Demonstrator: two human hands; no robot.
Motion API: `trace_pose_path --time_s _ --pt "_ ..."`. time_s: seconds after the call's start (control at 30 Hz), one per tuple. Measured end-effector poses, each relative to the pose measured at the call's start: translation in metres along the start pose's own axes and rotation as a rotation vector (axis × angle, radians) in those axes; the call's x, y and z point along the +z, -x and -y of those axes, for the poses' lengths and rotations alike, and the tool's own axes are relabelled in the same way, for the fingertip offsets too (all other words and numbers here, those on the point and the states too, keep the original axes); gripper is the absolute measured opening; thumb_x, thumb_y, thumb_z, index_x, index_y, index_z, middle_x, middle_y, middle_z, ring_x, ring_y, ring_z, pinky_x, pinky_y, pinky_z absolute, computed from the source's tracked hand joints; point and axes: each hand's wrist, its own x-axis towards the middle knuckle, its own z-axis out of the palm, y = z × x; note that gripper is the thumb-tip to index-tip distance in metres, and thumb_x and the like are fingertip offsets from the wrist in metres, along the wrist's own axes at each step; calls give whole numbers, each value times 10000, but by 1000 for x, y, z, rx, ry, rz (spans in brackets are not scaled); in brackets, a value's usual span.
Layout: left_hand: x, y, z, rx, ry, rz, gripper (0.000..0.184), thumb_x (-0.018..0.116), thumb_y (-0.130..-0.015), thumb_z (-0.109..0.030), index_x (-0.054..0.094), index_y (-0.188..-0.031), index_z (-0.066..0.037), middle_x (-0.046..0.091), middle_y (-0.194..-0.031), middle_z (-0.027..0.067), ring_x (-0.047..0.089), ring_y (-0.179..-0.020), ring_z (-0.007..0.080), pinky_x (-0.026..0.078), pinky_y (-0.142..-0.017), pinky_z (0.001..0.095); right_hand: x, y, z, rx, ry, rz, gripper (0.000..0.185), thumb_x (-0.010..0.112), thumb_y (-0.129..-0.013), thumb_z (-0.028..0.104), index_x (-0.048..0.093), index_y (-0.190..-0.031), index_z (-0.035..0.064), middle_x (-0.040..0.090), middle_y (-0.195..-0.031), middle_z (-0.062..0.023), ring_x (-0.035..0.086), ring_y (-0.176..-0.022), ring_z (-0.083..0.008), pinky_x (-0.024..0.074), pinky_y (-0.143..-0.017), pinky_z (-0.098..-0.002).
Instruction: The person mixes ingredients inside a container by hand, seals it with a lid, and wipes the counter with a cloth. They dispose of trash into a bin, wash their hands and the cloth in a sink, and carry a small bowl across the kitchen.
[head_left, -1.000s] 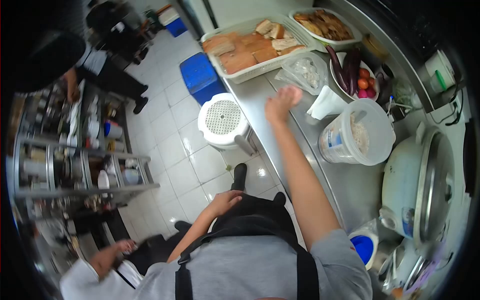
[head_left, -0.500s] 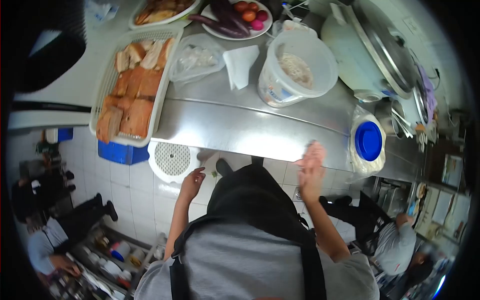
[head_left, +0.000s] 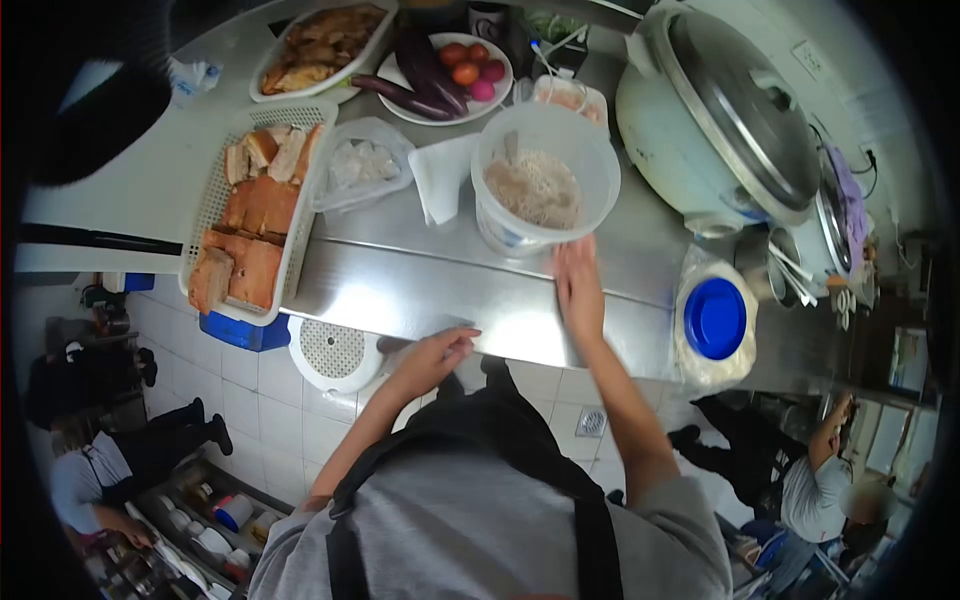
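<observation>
My right hand (head_left: 579, 287) reaches over the steel counter, its fingers stretched up to the lower side of a clear plastic bucket (head_left: 597, 195). Whether the fingertips touch the bucket I cannot tell. Inside the bucket lies a pale, grainy, floury-looking mass (head_left: 535, 190). My left hand (head_left: 437, 360) hovers at the counter's front edge, fingers loosely bent, with nothing visible in it. Folded white paper (head_left: 440, 180) lies left of the bucket, beside a plastic bag or tub of clear, ice-like pieces (head_left: 362, 163).
A basket (head_left: 297, 255) of roasted meat slabs stands left. Behind are a plate (head_left: 425, 112) of eggplants and tomatoes and a tray (head_left: 263, 80) of browned food. At right are a large lidded pot (head_left: 665, 130) and a blue bowl (head_left: 715, 318). Two people (head_left: 810, 490) stand in the surroundings.
My right hand has moved up and left from the counter edge to the bucket. My left hand has moved right and slightly up. The view has shifted, showing more of the counter's back.
</observation>
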Motion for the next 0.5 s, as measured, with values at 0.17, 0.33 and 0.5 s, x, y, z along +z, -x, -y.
trace_pose_path --time_s 0.17,0.33,0.5 --pt "40 -51 12 55 353 190 344 493 -993 -265 556 -1276 -80 626 -1097 63 583 -1029 160 460 -921 304 -65 59 27 60 75 -96 87 635 -867 95 671 -922 39 606 -1020 -133 591 -873 -231 477 -823 -317" --pt "110 -126 -65 -243 781 170 594 442 -937 -567 463 -1352 -143 612 -1089 45 612 -944 163 517 -769 305 -68 34 48 1191 -1506 -88 319 456 -959 320 510 -705 135 401 -571 31 371 -476 -82 265 -411 -228" --pt "159 -186 -59 -122 1010 219 396 427 -958 -514 577 -1054 -160 650 -863 -15 615 -772 105 518 -637 280 -72 32 -20 1073 -1268 249 450 464 -921 350 376 -539 127 346 -523 57 251 -382 -86 199 -373 -247"
